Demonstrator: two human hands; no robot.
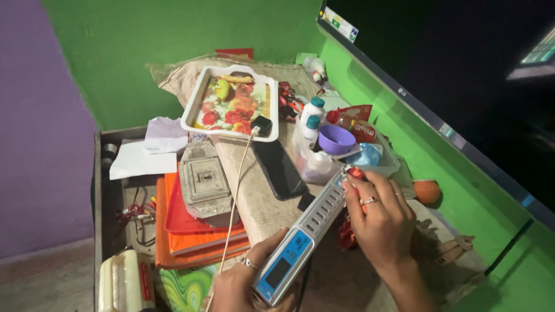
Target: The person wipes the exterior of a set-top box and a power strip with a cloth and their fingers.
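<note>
The long grey device with a slotted side and a blue end panel lies slantwise between both hands at the near edge of the cluttered table. The left hand cups its near, blue end from below, thumb laid along the side. The right hand closes its fingers over the far end, pinching it together with something red that I cannot make out. Just beyond, a black phone lies flat on a burlap cloth, with a white cable running to a charger on the flowered tray farther off. To the left sit a grey metal block on stacked orange trays. To the right, a clear tub holds a purple bowl and white bottles.
</note>
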